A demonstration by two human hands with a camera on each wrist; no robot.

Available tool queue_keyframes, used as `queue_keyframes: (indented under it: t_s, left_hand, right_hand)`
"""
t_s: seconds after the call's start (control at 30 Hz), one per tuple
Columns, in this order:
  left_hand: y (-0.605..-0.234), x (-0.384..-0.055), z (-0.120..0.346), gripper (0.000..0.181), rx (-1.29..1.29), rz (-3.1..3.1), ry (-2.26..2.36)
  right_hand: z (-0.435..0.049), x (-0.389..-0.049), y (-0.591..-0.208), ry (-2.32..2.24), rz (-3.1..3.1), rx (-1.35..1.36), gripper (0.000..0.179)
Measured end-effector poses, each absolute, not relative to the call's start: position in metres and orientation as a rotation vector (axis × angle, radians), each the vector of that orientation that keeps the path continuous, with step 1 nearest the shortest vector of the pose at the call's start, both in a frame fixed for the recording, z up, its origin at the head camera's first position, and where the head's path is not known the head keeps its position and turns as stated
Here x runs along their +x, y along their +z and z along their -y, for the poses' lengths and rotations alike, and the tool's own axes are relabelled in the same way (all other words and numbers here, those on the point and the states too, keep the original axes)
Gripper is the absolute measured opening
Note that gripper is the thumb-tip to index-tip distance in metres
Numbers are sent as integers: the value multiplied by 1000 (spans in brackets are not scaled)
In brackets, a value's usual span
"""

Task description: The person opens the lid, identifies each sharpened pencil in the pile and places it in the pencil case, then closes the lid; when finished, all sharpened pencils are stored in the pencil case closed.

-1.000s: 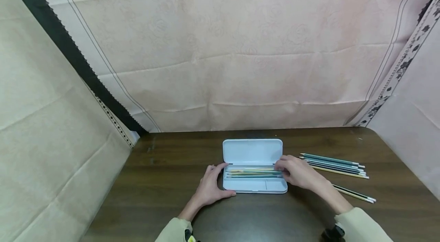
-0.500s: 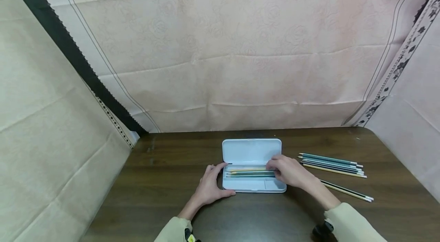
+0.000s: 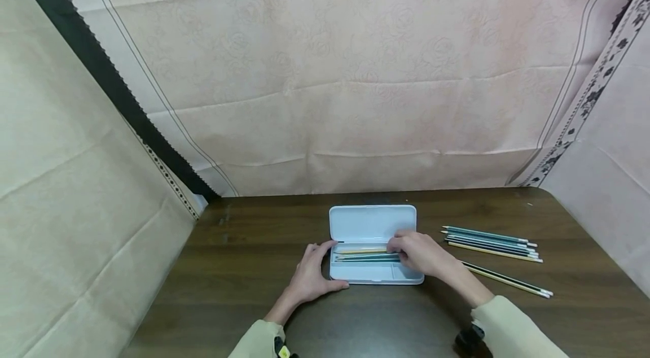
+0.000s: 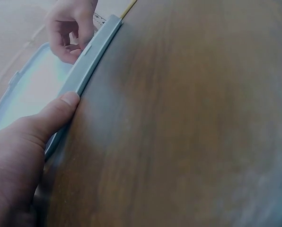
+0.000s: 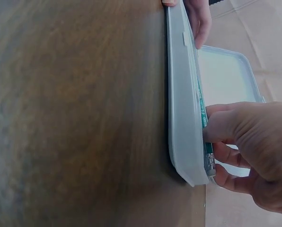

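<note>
A person's two hands work over a pale pencil case (image 3: 360, 273) lying open near the middle of a dark wooden surface (image 3: 244, 267), its lid (image 3: 373, 222) tipped back. The left hand (image 3: 312, 276) is spread in a wide C around the left end, thumb on the front edge and fingers at the hinge side; the right hand (image 3: 424, 253) reaches in from the other end, thumb and fingers pinching pencils (image 3: 363, 259) inside the tray, a green one (image 5: 202, 111) under the thumb — how many it holds cannot be told. Settling them neatly would seem to call for a light pinch near the eraser ends, pencils kept parallel to the long wall and lowered flat, fingers clear of the rim, while the left hand keeps the case from sliding. Compared with a second ago, the right hand has shifted leftward, from the case's right end toward its middle, covering more of the pencils — its forearm now exposes more of the loose pair (image 3: 508, 279) lying on the surface. The left hand, the case and the larger loose bundle (image 3: 490, 243) to the right look essentially unmoved
</note>
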State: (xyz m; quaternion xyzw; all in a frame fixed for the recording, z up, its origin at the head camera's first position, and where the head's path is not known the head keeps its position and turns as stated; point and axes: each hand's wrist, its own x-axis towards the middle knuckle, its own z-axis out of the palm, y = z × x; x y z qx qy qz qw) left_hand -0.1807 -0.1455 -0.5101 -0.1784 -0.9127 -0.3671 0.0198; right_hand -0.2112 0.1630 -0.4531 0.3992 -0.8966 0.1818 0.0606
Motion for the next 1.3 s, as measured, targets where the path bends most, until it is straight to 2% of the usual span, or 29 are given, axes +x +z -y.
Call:
queue_keyframes:
  t_s: [0.47,0.67,0.8,1.03,1.3]
  left_hand:
    - [-509,-181,145,94,-549,2838,-1138]
    - [-509,-182,145,94,-551,2834,-1135]
    - [-509,-181,145,94,-554,2834,-1135]
    - [-509,-182,143,95,-555,2841,-1142]
    - [-511,-182,143,95,-554,2827,-1138]
  right_hand:
    - [-160,-214,-457,528,2728,1215,21]
    - [-170,-211,-452,562,2730,1133,16]
    - [-191,-210,-445,593,2718,1027,15]
    - [-255,-206,-440,563,2663,896,18]
    - [-310,-204,-445,490,2583,873,25]
